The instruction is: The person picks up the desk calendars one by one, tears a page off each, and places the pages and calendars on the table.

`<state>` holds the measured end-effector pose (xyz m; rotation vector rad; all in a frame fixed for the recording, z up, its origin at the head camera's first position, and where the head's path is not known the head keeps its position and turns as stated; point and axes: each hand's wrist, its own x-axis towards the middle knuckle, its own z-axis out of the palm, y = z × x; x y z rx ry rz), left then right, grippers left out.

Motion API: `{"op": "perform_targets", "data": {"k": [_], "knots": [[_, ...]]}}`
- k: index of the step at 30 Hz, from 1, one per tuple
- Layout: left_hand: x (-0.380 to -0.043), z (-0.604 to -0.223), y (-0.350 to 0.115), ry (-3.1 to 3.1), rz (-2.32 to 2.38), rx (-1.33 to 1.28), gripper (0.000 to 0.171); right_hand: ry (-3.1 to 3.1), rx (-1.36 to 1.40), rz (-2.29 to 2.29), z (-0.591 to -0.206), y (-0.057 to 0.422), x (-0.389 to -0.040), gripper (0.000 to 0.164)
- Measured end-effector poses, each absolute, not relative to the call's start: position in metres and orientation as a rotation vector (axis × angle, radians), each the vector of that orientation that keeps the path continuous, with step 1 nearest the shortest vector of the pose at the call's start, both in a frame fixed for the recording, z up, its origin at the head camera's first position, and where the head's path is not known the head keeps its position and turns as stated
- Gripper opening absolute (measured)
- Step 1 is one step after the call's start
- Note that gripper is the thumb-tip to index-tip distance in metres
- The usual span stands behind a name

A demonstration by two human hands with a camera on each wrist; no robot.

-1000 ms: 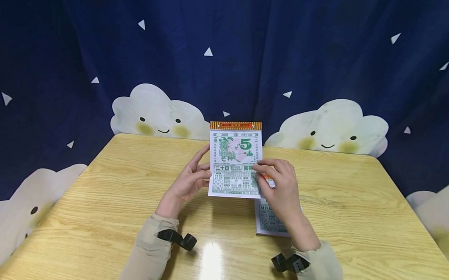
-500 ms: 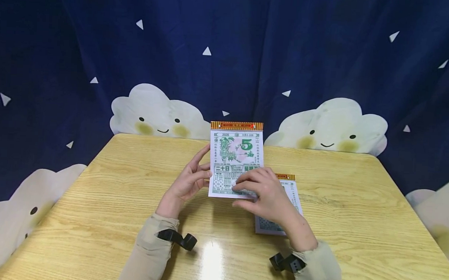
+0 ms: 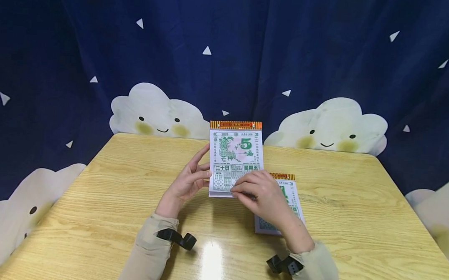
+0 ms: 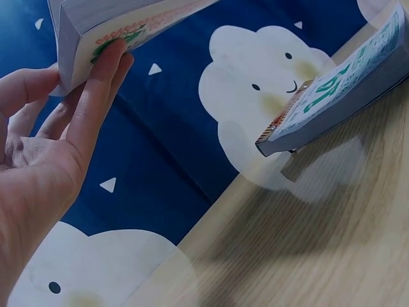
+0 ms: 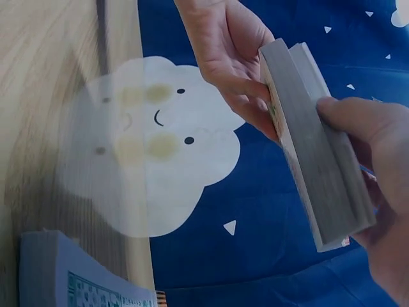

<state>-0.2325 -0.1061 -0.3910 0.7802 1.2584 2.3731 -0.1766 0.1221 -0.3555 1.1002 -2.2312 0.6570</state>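
A thick tear-off calendar (image 3: 233, 151) with a large green 5 and a striped orange top band is held up above the table. My left hand (image 3: 186, 182) grips it by its left side, with fingers behind and thumb at the front edge. At the bottom edge, my right hand (image 3: 261, 196) pinches some of the front pages. The right wrist view shows these pages parting slightly from the block (image 5: 307, 147), the right thumb (image 5: 358, 115) against them. A second, similar calendar (image 3: 291, 195) lies beneath my right hand, partly hidden by it.
The wooden table (image 3: 105, 201) spreads around both hands. A dark blue curtain (image 3: 236, 52) with white triangles and smiling clouds hangs behind it. Each wrist wears a black strap with a small camera, such as the left strap (image 3: 176, 238).
My right hand has moved left and down from the calendar's right edge to its bottom edge, where it now pinches pages. The left hand keeps its hold in nearly the same place.
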Motion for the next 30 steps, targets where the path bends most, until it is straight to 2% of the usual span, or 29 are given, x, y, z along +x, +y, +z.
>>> {"op": "perform_targets", "data": {"k": [14, 30], "knots": [[-0.2349, -0.3953, -0.1075, 1.158, 2.360, 0.838, 0.076, -2.198, 0.977, 0.772, -0.3560, 0.1163, -0.1744, 0.007], [-0.2336, -0.3928, -0.1063, 1.207, 2.377, 0.793, 0.075, -2.126, 0.837, 1.244, -0.3530, 0.1148, -0.1703, 0.004]]}}
